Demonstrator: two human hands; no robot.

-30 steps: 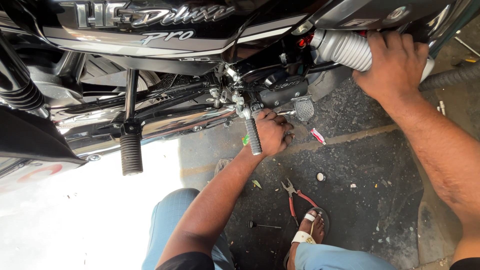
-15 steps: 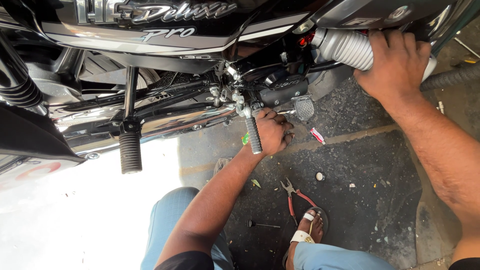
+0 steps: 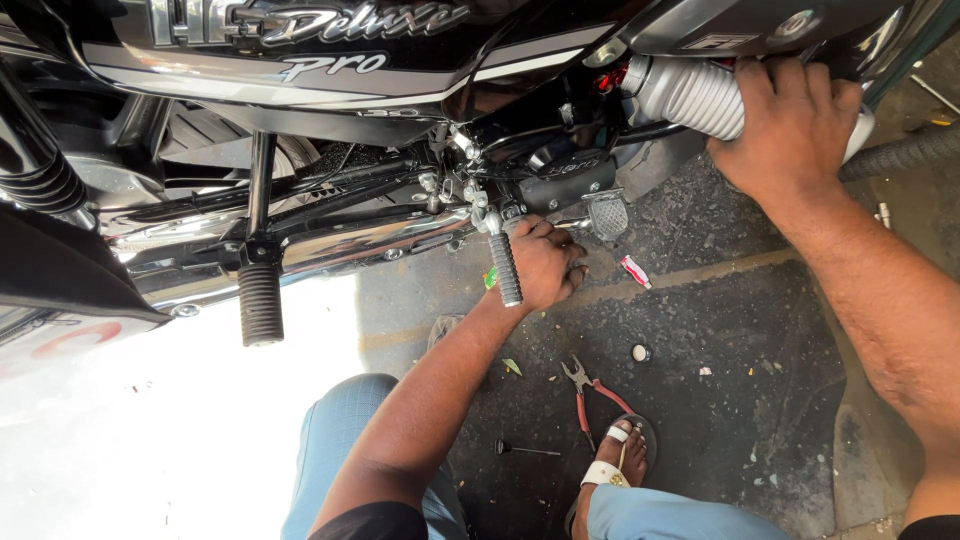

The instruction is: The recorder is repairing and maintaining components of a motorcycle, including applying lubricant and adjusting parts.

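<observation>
**Both hands on the motorcycle, low by the footrest**

Left hand [image 3: 545, 262] is curled tight around the ribbed rubber footrest [image 3: 505, 268], fingers wrapped, knuckles facing the floor; the peg sticks out just under the engine's linkage and sits right beside the small metal brake pedal [image 3: 607, 213]. Up and across, the right hand [image 3: 795, 125] is spread wide and pressed flat over the grey ribbed fork boot [image 3: 690, 95], palm down, fingers draped across its far end, gripping nothing smaller that can be seen.

Between the two hands runs the black motorcycle [image 3: 330, 60], its glossy side panel filling the top of the view. To the left, a second footrest [image 3: 260, 302] hangs on a dark upright bar, well apart from the left hand, with the chrome exhaust pipe [image 3: 340, 245] stretching behind it.

Down on the oily floor [image 3: 740, 400], red-handled pliers [image 3: 590, 392] lie near the person's sandalled foot [image 3: 612, 462], a thin dark tool [image 3: 525, 450] rests just beside them, a small white cap [image 3: 641, 352] sits alone, and a little red-and-white tube [image 3: 635, 271] lies near the brake pedal. Blue trouser knees frame the bottom edge.
</observation>
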